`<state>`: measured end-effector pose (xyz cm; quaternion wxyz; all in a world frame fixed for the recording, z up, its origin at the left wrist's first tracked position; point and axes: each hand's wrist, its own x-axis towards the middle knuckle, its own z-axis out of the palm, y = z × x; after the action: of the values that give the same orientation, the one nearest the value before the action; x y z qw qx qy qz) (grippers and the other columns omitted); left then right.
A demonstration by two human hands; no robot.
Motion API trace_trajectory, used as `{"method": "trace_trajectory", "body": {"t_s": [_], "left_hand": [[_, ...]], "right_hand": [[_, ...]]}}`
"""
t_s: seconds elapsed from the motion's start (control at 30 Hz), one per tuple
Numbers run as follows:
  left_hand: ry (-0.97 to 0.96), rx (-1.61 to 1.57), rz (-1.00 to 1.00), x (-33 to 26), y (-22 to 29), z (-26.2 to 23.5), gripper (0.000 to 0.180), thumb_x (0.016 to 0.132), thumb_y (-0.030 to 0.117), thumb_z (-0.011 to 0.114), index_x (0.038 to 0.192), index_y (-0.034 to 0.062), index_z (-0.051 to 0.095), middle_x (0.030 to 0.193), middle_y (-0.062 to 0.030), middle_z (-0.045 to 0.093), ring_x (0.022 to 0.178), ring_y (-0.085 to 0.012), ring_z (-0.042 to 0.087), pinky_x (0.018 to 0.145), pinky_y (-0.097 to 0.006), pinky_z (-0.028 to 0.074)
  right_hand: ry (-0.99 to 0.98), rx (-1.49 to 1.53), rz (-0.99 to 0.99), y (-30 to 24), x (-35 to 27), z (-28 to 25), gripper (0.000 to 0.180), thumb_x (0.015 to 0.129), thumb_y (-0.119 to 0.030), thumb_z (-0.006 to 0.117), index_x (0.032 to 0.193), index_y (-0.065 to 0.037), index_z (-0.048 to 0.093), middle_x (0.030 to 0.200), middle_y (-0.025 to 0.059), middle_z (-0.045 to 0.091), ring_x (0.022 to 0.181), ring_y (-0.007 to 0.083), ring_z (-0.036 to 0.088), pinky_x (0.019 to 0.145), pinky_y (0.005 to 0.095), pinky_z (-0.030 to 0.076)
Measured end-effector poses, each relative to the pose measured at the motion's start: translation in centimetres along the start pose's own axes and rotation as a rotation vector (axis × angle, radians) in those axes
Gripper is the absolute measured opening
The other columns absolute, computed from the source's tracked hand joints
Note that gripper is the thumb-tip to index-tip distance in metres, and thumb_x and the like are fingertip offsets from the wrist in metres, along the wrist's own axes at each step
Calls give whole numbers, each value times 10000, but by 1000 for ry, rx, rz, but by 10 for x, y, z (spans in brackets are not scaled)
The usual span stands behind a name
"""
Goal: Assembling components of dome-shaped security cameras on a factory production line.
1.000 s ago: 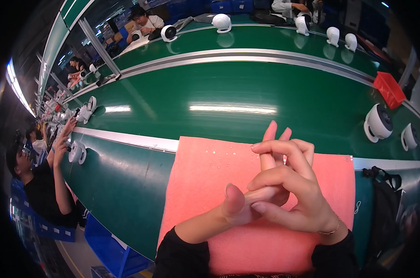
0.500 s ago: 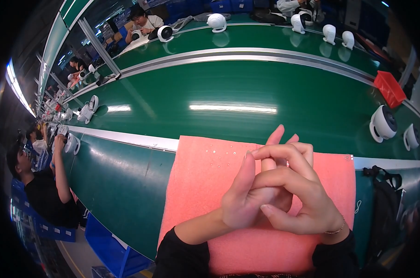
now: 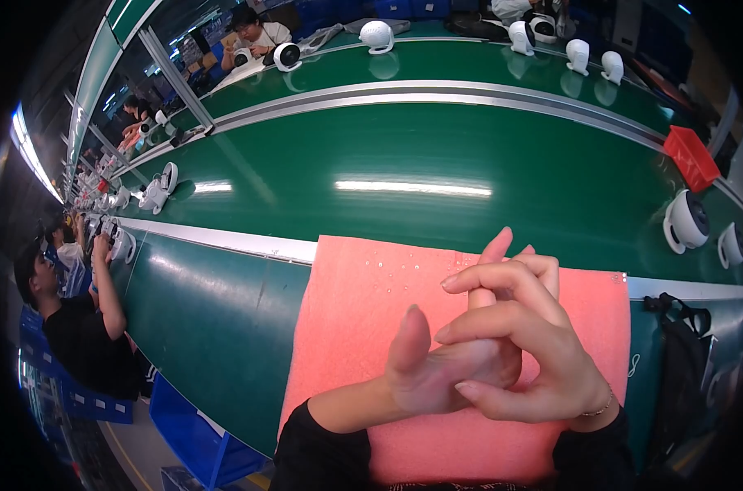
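Left hand: my left hand (image 3: 449, 376) is turned palm up and open, its thumb (image 3: 409, 340) raised apart and two fingertips showing past my right hand.
Right hand: my right hand (image 3: 543, 352) lies across the left, touching it, fingers spread and loosely bent, thumb below; I cannot tell whether it grips or only rests there.
Forearms: both come in from below in black sleeves (image 3: 322, 446), a thin bracelet (image 3: 605, 405) at my right wrist.
Cloth: the pink cloth (image 3: 338, 352) lies on the bench (image 3: 207, 327), directly under my hands.
Dots: small shiny dots (image 3: 380, 265) sit on the cloth beyond my left thumb, apart from it; too small to identify.
Hidden: my right hand covers most of my left fingers; whether anything small sits between the palms, I cannot tell.
Cut off: my sleeves run out at the lower edge.
Hard to see: the black bag (image 3: 682, 352) to my right sinks into the dark rim.
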<state>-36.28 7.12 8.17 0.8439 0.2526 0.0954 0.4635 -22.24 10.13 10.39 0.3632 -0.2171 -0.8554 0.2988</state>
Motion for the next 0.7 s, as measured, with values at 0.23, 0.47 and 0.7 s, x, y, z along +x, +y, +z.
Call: {"method": "trace_trajectory", "body": {"t_s": [0.23,0.47,0.7], "left_hand": [[-111,76,-15,3,5,-2,697,905,585,175,1436,215,-84,1465,-66,-52,1340,-171,50,1045,-348,201],[-55,-34,-26,3,3,5,757,876,657,154,1431,209,-103,1462,-61,-49,1268,-167,212,993,-322,260],[165,253,-184,3,7,12,1279,484,945,366,1446,191,-10,1466,-43,17,1312,-181,158,985,-339,270]], "right_hand": [[123,-81,-97,6,-2,5,330,587,-205,766,889,-147,648,1127,93,530,917,237,380,756,336,342],[95,-11,-86,-1,0,2,222,675,-157,717,882,-147,640,1120,93,555,988,162,493,824,346,239],[91,-47,-111,4,1,3,286,585,-163,749,852,-126,653,1053,112,584,866,231,414,794,338,295]]}}
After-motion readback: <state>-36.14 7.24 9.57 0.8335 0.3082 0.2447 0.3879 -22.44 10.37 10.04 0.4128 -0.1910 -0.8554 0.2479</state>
